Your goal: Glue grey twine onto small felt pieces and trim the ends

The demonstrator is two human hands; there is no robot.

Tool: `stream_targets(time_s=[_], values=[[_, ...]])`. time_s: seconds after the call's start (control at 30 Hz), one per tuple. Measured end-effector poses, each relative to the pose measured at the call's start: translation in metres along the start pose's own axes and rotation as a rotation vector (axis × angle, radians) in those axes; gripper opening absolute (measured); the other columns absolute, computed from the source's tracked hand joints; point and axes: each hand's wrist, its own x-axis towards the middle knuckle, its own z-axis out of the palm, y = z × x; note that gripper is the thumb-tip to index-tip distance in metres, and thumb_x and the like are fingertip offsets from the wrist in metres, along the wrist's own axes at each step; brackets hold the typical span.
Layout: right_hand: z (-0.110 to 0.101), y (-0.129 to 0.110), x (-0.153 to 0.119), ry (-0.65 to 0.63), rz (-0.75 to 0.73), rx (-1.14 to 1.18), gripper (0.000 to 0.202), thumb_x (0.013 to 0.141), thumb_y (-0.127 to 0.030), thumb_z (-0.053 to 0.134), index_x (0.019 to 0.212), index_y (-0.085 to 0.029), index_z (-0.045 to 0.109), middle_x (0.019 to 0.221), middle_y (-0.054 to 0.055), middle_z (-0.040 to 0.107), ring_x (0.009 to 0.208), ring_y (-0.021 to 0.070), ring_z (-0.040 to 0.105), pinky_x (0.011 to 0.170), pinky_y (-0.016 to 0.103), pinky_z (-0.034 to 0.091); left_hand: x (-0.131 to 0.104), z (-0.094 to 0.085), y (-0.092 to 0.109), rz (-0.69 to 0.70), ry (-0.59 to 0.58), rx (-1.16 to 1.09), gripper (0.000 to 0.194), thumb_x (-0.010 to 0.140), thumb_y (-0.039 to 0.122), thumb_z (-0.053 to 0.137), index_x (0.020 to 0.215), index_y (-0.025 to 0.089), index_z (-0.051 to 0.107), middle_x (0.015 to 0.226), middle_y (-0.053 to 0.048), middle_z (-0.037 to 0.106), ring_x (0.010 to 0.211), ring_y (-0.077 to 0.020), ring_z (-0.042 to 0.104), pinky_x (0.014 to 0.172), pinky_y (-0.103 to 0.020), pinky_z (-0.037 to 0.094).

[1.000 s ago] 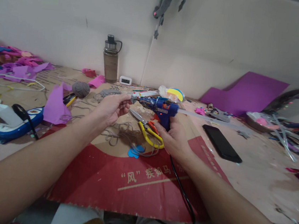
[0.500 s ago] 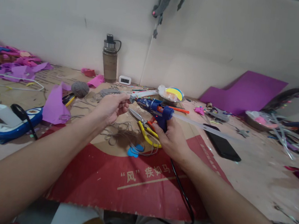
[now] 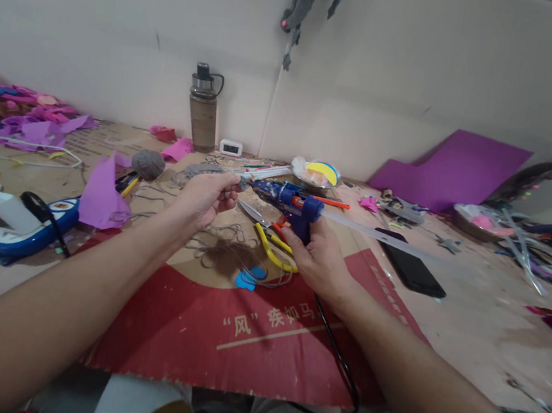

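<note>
My right hand [image 3: 323, 254] is wrapped round the handle of a blue glue gun [image 3: 300, 212], and a long clear glue stick [image 3: 372, 232] sticks out of its back end. The gun's nozzle points left, at the fingertips of my left hand [image 3: 210, 196]. Those fingers pinch a small grey piece [image 3: 245, 183], whose exact shape is too small to make out. Below the gun lie yellow-handled pliers [image 3: 274, 251], scissors [image 3: 252, 212] and tangled grey yarn [image 3: 225, 244]. A blue flat cutout [image 3: 250, 277] rests near the yarn.
Red-printed cardboard [image 3: 168, 333] covers the table's front. A bottle [image 3: 203, 110] and small clock [image 3: 231, 148] stand by the wall. A yarn ball [image 3: 148, 164] and blue power strip [image 3: 31, 230] are left; a black phone [image 3: 412, 267] and purple sheet [image 3: 452, 172] right. The gun's cord [image 3: 339, 351] hangs over the front edge.
Almost nothing differs. The glue gun has shifted very slightly in my right hand, while my left hand stays at the nozzle with the grey piece.
</note>
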Motion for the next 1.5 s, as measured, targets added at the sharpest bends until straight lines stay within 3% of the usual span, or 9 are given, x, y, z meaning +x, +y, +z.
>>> stream_targets(time_s=[0.33,0.57,0.93,1.5], values=[[0.0,0.0,0.002,0.005,0.009,0.029,0.02,0.086,-0.029,0.052,0.102,-0.018,0.054,0.09,0.009,0.066,0.081,0.0235,0.061,0.076,0.041,0.05,0.002,-0.002,-0.001,0.002,-0.007,-0.005,0.017,0.077,0.007,0.057,0.061,0.011,0.055,0.052,0.001,0.052,0.042,-0.0031,0.045,0.038,-0.011,0.036],[-0.001,0.005,0.005,0.054,0.131,0.238,0.016,0.086,-0.029,0.053,0.1,-0.021,0.054,0.088,0.005,0.065,0.074,0.0197,0.061,0.073,0.037,0.051,0.006,-0.005,-0.004,0.039,-0.021,-0.001,0.015,0.078,0.008,0.058,0.063,0.01,0.057,0.054,0.0,0.054,0.045,-0.0048,0.049,0.044,-0.014,0.041],[-0.001,0.002,0.003,-0.003,0.044,0.087,0.028,0.086,-0.029,0.052,0.112,-0.019,0.053,0.095,0.009,0.067,0.084,0.0236,0.062,0.077,0.041,0.05,0.002,-0.003,-0.007,0.062,-0.054,0.033,0.009,0.076,0.011,0.061,0.067,0.01,0.06,0.056,-0.001,0.058,0.048,-0.006,0.053,0.05,-0.017,0.045],[-0.001,-0.003,0.003,-0.023,0.012,0.02,0.02,0.086,-0.024,0.051,0.105,-0.017,0.054,0.092,0.01,0.066,0.083,0.0225,0.062,0.077,0.04,0.05,0.003,-0.001,-0.01,0.141,-0.055,0.009,0.007,0.072,0.012,0.064,0.067,0.011,0.059,0.058,0.0,0.059,0.05,-0.0062,0.056,0.052,-0.017,0.046]])
